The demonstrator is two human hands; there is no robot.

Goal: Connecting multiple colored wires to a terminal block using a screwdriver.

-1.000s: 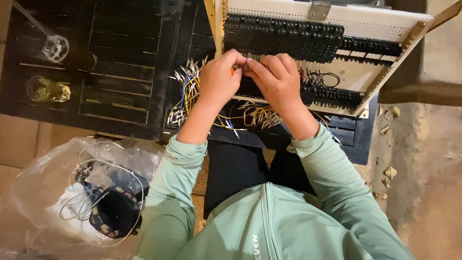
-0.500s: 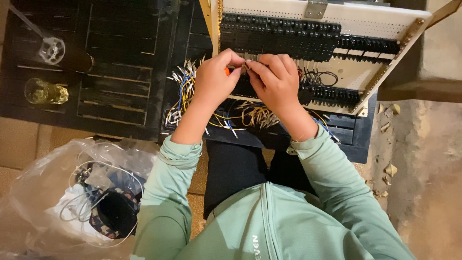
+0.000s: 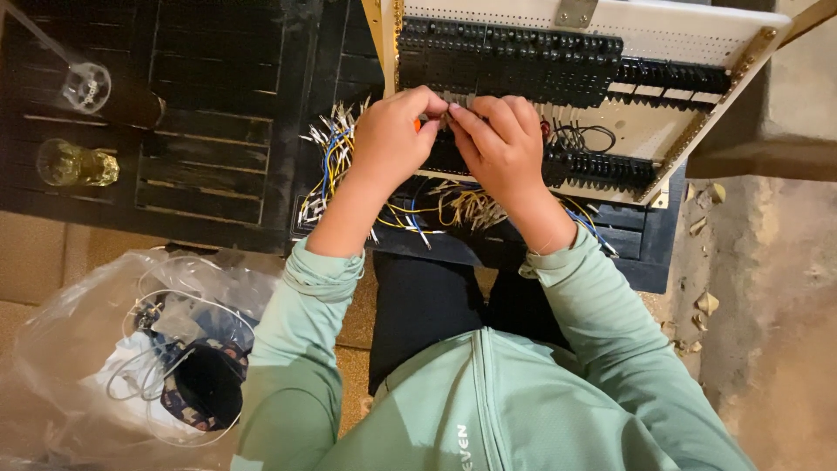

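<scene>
Head view, looking straight down: nearest the camera are the person's pale green sleeves, and to the left on the floor a clear plastic bag holding loose white cable and a dark cap. Beyond the knees both hands meet over a white wiring panel that leans against a dark slatted crate. The left hand is curled shut around something with a small orange tip showing between thumb and forefinger, probably a small screwdriver, though too little of it shows to be sure. The right hand has its fingertips pinched together just beside that orange tip, seemingly steadying a thin wire end; what exactly it pinches cannot be told. Both grips sit right at the lower edge of the upper row of black terminal blocks, so the step in hand looks like seating a wire into a terminal. That calls for a steady pinch and a careful turn of the tool. Below the hands hangs a bundle of loose wires, yellow, blue and white. Farther left on the crate stand two clear glasses.
</scene>
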